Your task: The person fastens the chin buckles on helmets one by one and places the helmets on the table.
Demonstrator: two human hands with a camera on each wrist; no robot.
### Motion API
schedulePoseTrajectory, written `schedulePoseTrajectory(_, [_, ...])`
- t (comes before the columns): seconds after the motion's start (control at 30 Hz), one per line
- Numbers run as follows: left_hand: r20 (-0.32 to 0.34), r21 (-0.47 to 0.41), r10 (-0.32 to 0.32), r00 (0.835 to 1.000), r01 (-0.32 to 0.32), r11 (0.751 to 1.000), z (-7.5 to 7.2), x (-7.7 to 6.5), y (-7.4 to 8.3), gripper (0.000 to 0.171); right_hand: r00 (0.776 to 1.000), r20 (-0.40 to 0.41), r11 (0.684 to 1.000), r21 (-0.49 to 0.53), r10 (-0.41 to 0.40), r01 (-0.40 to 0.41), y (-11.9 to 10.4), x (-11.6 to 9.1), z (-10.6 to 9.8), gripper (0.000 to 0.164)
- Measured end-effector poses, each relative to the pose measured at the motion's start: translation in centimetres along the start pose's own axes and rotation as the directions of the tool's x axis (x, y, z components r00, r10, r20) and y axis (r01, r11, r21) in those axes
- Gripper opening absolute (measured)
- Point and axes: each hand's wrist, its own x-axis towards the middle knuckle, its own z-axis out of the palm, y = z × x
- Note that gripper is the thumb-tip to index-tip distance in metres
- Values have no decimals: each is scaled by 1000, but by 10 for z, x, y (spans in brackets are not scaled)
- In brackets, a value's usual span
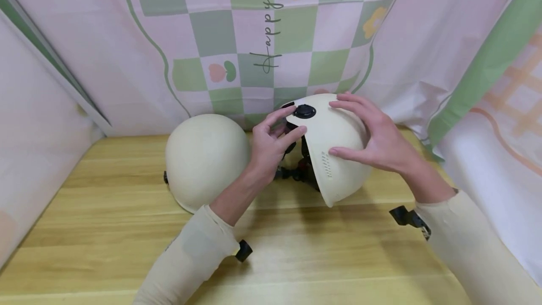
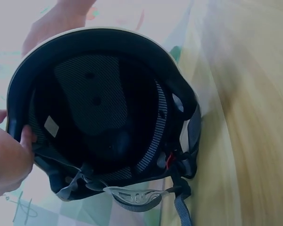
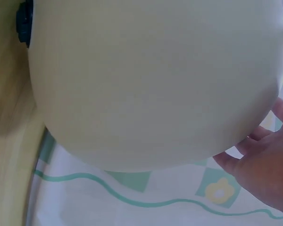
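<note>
A cream helmet (image 1: 334,131) is tipped on its side on the wooden table, its opening facing left. My left hand (image 1: 268,149) pinches its rim, with the thumb inside the opening in the left wrist view. Spread over the outer shell, my right hand (image 1: 378,140) grips the helmet with curved fingers and thumb. A black round fitting (image 1: 305,111) sits on the shell near the left fingertips. Black padding (image 2: 89,94) lines the inside, and a chin strap (image 2: 181,207) hangs from the lower edge. A second cream helmet (image 1: 207,159) stands dome up, left of my left hand.
The wooden table (image 1: 127,239) runs back to a patterned curtain (image 1: 254,27) just behind both helmets. More fabric hangs at the left (image 1: 38,107) and right (image 1: 474,121). Black camera mounts (image 1: 243,251) stick out at both wrists.
</note>
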Motion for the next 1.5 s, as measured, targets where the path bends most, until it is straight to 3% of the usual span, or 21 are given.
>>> schedulePoseTrajectory(0.23, [46, 69, -7, 999, 4, 998, 1, 2, 3, 48, 999, 51, 1000, 0, 4, -4, 1, 2, -3, 82])
schedulePoseTrajectory(0.53, [133, 79, 24, 991, -35, 996, -9, 1, 1, 52, 997, 73, 999, 20, 29, -31, 4, -2, -6, 77])
schedulePoseTrajectory(0.8, [145, 16, 57, 988, -60, 998, -20, -2, 0, 55, 995, 66, 996, 39, 73, -76, 12, -8, -11, 77])
schedulePoseTrajectory(1.23, [109, 99, 41, 993, -52, 994, -38, -3, -3, 48, 992, 58, 969, 217, 110, -120, 41, -24, -11, 67])
schedulePoseTrajectory(1.37, [106, 131, 35, 994, -49, 990, -42, -2, -3, 48, 982, 24, 946, 264, 186, -186, 44, -27, -11, 57])
schedulePoseTrajectory(1.5, [102, 156, 41, 994, -56, 986, -45, -2, -4, 48, 949, 9, 920, 240, 316, -309, 44, -26, -14, 53])
